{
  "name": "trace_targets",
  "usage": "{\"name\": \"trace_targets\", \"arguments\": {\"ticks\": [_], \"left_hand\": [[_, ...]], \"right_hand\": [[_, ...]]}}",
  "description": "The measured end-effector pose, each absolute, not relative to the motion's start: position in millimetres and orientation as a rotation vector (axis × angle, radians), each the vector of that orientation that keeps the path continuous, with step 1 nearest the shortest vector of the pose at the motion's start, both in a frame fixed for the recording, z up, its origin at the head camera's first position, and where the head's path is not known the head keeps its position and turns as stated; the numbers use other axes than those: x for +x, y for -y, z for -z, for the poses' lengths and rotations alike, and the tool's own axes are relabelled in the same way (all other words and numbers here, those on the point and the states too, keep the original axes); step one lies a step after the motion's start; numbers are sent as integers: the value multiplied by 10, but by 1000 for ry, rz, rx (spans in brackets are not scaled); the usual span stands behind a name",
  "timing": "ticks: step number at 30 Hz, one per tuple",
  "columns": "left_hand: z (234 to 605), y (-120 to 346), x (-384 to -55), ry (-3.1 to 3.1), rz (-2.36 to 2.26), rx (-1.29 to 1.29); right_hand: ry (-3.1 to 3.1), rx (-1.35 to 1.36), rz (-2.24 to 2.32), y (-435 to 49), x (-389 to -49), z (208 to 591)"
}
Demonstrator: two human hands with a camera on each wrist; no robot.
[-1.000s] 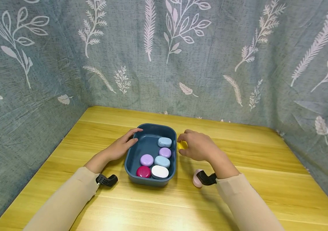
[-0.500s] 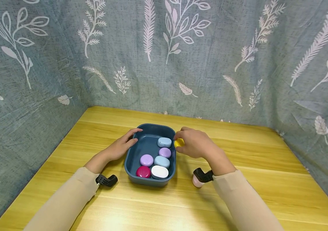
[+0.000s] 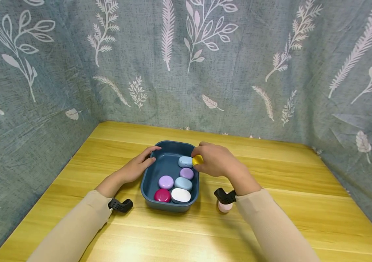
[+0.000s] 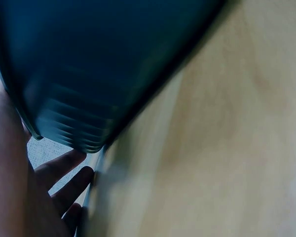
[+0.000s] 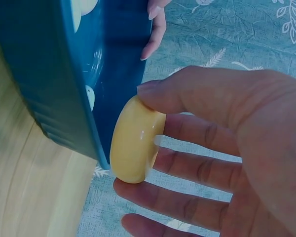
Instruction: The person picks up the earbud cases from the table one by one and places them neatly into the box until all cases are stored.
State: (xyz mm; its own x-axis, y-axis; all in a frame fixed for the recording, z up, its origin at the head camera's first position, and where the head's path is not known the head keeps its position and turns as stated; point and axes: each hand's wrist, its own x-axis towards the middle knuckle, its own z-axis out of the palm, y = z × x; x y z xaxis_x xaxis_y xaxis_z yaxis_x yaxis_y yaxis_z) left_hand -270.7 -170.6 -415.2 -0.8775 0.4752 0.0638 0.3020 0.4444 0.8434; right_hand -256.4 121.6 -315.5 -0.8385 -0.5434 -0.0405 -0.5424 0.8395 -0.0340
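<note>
In the head view, a dark blue plastic bin holds several rounded earbud cases, light blue, purple, white and dark red. My left hand holds its left rim; thumb and a fingertip reach over the edge, while other fingers lie along the outside wall in the left wrist view. A yellow earbud case is pinched in my right hand above the bin's right rim. In the right wrist view, that yellow case sits between thumb and fingers, close to the bin wall. One light blue case lies just left of it.
A pale pink case stands on the wooden table below my right wrist, partly hidden by the wrist's black camera mount. Patterned grey-blue cloth hangs behind the table and at both sides.
My right hand has carried the yellow earbud case leftward, from beside the bin to above its right rim. The left hand and the bin have stayed nearly still.
</note>
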Motion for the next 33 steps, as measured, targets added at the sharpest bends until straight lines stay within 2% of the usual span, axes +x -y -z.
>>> {"name": "trace_targets", "arguments": {"ticks": [10,27,33], "left_hand": [[4450,1760,-2894,-2530,-1443,683],[4478,1759,-2911,-2529,-1446,690],[4322,1741,-2824,-2487,-1446,676]], "right_hand": [[-2963,-898,22,-1103,-2595,3129],[-2926,-920,63,-912,-2654,3126],[-2910,-923,36,-850,-2687,3150]]}}
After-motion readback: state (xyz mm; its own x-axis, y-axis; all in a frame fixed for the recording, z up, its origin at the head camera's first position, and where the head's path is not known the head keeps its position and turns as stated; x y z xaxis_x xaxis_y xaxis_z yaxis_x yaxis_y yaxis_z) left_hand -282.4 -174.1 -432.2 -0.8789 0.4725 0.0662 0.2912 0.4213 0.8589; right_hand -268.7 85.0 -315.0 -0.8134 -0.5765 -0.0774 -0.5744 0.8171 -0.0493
